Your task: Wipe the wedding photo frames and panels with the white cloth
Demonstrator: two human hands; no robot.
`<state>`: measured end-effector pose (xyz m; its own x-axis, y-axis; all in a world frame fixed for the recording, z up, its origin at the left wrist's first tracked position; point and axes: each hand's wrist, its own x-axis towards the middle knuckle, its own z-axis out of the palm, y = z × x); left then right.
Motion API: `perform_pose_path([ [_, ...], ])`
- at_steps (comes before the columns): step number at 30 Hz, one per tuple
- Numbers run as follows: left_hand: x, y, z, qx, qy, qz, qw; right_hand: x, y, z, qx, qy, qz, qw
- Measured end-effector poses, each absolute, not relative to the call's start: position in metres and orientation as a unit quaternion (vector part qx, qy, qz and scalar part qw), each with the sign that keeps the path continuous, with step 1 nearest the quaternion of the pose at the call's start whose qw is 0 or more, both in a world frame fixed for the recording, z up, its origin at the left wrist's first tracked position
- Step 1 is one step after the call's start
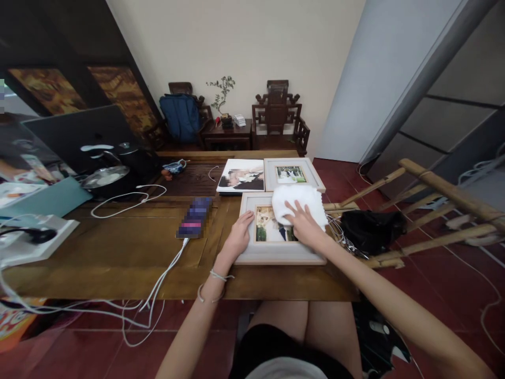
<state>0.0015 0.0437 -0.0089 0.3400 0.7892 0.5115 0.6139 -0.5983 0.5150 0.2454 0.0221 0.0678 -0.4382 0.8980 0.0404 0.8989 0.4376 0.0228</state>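
Left of centre, the left hand (pixel 238 237) lies flat, fingers together, steadying the frame's edge. The framed photo (pixel 276 252), pale-bordered, lies on the tabletop (pixel 118 247) at centre. Just right, the right hand (pixel 303 223) presses the white cloth (pixel 300 202) with spread fingers; light, even strokes likely suit the glass.

**A wooden desk and what lies on it**

The desk (pixel 118 252) is long, brown and made of wood. Near its front right edge lies a light picture frame (pixel 276 252) flat on the top. Behind it lie a second frame (pixel 294 175) and an unframed photo print (pixel 241 176), side by side. To the left of the near frame lies a phone (pixel 194 217) with a white cable (pixel 165 279) plugged in. At the far left stand a pot with a glass lid (pixel 105 178) and a white box (pixel 35 239).
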Motion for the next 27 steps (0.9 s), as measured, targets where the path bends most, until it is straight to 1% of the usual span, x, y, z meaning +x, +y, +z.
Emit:
perform_pose_path([
  [2,0.001,0.044,-0.009,0.811,0.432,0.377,0.117,0.246,0.052,0.065,-0.536,-0.841,-0.055,0.041],
  [4,0.001,0.043,-0.008,0.809,0.433,0.379,0.123,0.245,0.072,0.065,-0.540,-0.837,-0.079,0.050],
  [7,0.002,0.043,-0.006,0.803,0.439,0.383,0.129,0.243,0.080,0.063,-0.536,-0.838,-0.099,0.032],
  [9,0.003,0.042,-0.005,0.800,0.442,0.384,0.128,0.243,0.070,0.060,-0.519,-0.849,-0.097,0.010],
  [13,0.005,0.042,-0.004,0.799,0.445,0.384,0.124,0.242,0.015,0.068,-0.476,-0.877,-0.056,-0.032],
  [17,0.006,0.041,-0.004,0.797,0.450,0.385,0.121,0.235,-0.053,0.099,-0.443,-0.893,0.047,-0.056],
  [20,0.005,0.041,-0.004,0.798,0.450,0.383,0.121,0.229,-0.085,0.114,-0.425,-0.896,0.115,-0.062],
  [22,0.005,0.041,-0.005,0.798,0.449,0.383,0.121,0.228,-0.087,0.110,-0.423,-0.895,0.131,-0.058],
  [24,0.005,0.042,-0.005,0.798,0.447,0.385,0.121,0.232,-0.072,0.098,-0.424,-0.895,0.129,-0.043],
  [27,0.005,0.042,-0.006,0.802,0.442,0.384,0.119,0.241,-0.026,0.079,-0.448,-0.890,0.079,-0.008],
])
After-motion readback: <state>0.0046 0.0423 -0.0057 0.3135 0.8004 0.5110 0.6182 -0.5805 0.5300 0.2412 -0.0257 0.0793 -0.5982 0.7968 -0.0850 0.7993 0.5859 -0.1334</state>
